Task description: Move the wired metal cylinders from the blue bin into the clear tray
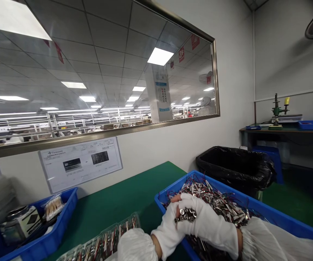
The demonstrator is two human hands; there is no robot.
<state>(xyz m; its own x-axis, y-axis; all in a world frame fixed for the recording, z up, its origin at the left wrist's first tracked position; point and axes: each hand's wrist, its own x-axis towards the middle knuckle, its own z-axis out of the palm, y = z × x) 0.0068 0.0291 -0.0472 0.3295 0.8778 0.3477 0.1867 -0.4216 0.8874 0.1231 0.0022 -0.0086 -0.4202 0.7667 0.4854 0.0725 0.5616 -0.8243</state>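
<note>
Both my hands wear white gloves and meet over the near left part of a blue bin [270, 214] full of small metal cylinders with thin wires [221, 201]. My right hand [208, 224] is wrapped round a bunch of those metal cylinders [186, 214], their round ends facing up. My left hand [170, 226] presses against the same bunch from the left, fingers curled on it. A bare fingertip shows at the top of the gloves.
A clear plastic tray [110, 239] with wired parts lies on the green table [124, 199] to the left. Another blue bin [50, 232] with packets stands at far left. A black-lined waste bin [235, 166] sits behind the parts bin. A workbench [281, 130] stands at right.
</note>
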